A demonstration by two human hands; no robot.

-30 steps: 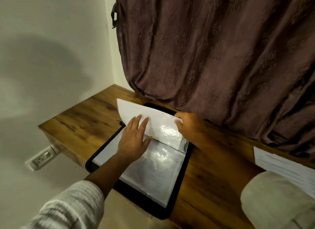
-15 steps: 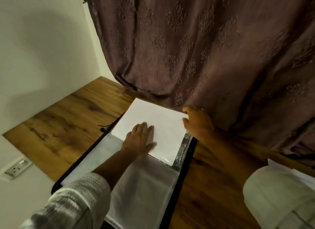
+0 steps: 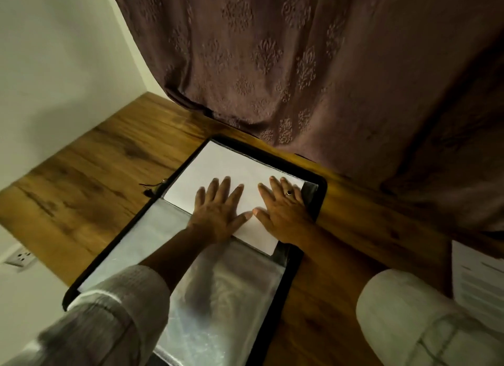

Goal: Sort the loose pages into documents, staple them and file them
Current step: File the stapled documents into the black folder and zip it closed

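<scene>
A black-edged display folder (image 3: 313, 218) lies open on the wooden desk (image 3: 109, 180), running from the near edge toward the brown patterned curtain (image 3: 300, 65) at the back. On its far half rests a white sheet of paper (image 3: 234, 169), blank side up, its near edge overlapping the fold of the folder. Both hands lie flat on this sheet with fingers spread, gripping nothing: the left hand (image 3: 218, 210) presses on the middle of the page, the right hand (image 3: 286, 210) beside it toward the sheet's right edge, the thumbs nearly touching. A dark ring (image 3: 289, 193) sits on a finger of the right hand. The near half of the folder shows a glossy clear plastic sleeve (image 3: 231, 297), over which the left forearm passes; the forearm comes out of a pale ribbed cuff (image 3: 114, 305). At the right edge of the desk, well apart from the folder, lies a printed page (image 3: 480, 278), partly behind the right sleeve (image 3: 409, 316). A wall socket (image 3: 21, 256) sits below the desk's left end
</scene>
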